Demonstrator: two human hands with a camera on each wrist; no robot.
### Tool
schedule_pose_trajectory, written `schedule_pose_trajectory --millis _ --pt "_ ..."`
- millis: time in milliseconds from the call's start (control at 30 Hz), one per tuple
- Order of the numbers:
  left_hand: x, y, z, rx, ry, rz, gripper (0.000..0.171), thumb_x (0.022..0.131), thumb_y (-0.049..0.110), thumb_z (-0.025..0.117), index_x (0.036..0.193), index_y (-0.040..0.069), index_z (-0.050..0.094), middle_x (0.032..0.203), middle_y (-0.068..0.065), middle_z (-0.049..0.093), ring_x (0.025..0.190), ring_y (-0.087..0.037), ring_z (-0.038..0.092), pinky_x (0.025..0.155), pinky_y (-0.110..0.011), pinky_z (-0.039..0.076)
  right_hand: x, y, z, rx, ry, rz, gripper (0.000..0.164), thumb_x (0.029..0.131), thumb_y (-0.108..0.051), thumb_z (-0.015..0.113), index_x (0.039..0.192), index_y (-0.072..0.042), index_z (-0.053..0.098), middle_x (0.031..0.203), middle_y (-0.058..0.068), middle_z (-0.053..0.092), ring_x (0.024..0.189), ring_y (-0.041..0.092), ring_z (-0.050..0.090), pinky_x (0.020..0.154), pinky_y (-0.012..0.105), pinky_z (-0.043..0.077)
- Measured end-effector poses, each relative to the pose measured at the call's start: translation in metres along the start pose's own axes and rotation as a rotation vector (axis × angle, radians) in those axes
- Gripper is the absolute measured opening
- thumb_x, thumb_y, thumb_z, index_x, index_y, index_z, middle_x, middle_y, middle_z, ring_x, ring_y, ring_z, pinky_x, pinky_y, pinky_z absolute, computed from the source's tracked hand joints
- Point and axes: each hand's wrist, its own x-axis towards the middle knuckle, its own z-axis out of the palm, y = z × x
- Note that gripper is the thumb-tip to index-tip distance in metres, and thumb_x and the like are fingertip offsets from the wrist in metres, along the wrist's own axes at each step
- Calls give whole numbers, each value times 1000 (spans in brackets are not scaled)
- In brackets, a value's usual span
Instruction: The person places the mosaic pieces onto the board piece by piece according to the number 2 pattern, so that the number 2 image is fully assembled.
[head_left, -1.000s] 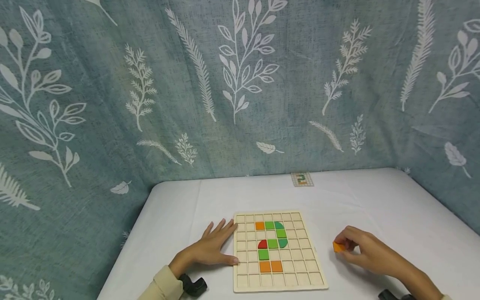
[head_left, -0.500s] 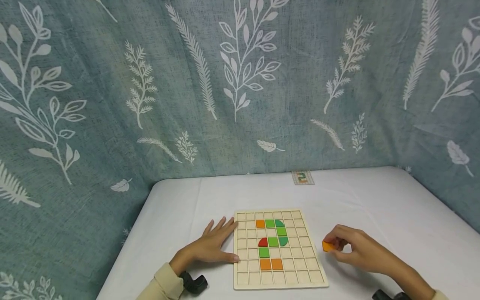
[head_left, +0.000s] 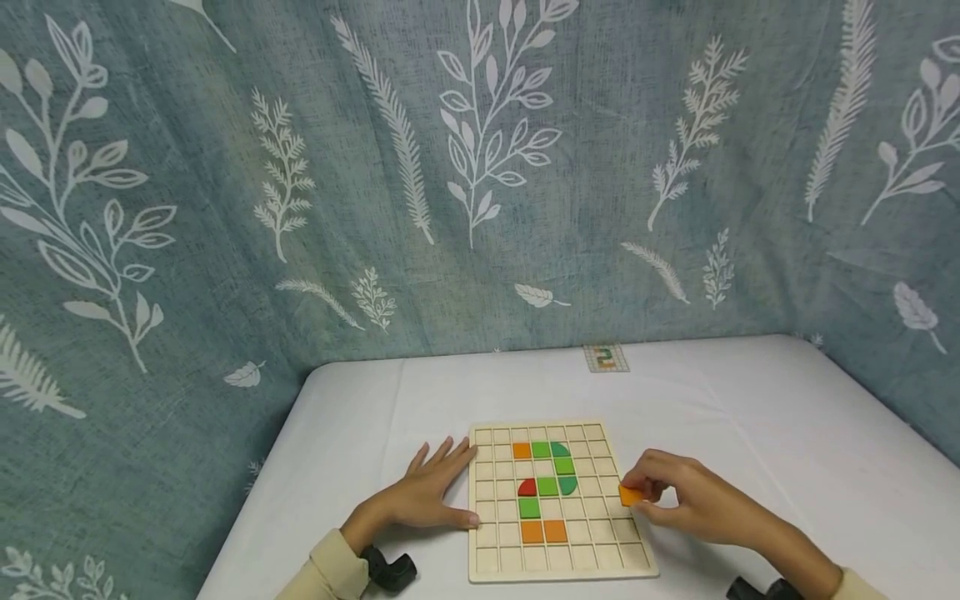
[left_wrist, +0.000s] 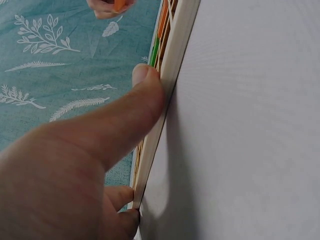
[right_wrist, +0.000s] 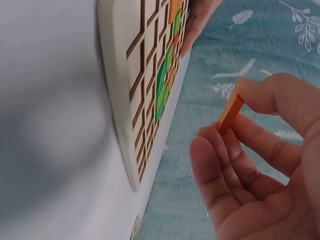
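A pale wooden grid board (head_left: 600, 562) lies on the white table, with several colored tiles set in its cells. Orange, green and red pieces, some square and some quarter-round, trace a shape like a 2. My left hand (head_left: 420, 498) rests flat at the board's left edge, fingers spread, thumb and fingertips touching the rim. Between thumb and fingers my right hand (head_left: 697, 498) pinches an orange square tile (right_wrist: 231, 112). In the head view that tile overlaps the board's right edge; the right wrist view shows it held clear of the board.
At the table's far edge lies a small pattern card (head_left: 607, 358) showing a similar figure on a grid. Behind the white tabletop (head_left: 420, 400) hangs a blue-green curtain (head_left: 480, 183) with white leaf prints. Dark wrist straps (head_left: 388, 570) sit on both arms.
My right hand has moved left with the orange tile, from beside the board to over its right edge. The left hand has stayed at the left rim.
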Motion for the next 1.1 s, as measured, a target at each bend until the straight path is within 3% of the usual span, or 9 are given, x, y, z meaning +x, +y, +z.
schedule_pose_trajectory --millis 500,900,1100 --pt "0 0 0 3 2 9 108 80 68 70 161 17 19 169 -5 13 157 -32 3 123 -59 -5 25 -9 25 14 -76 17 15 91 -16 74 103 -21 66 95 -15 59 81 2 56 69 21 52" --pt "-1 1 1 1 1 9 109 80 68 70 161 16 19 169 -5 12 157 -32 3 123 -59 -5 28 -9 48 52 -153 137 15 92 -30 73 104 -22 68 97 -15 58 85 1 55 75 22 52" --pt "-1 -1 1 14 -7 9 109 81 70 68 161 17 18 169 -4 12 157 -32 2 123 -60 -5 27 -8 54 13 -176 127 13 93 -32 72 103 -24 68 103 -16 60 90 -2 54 80 22 54"
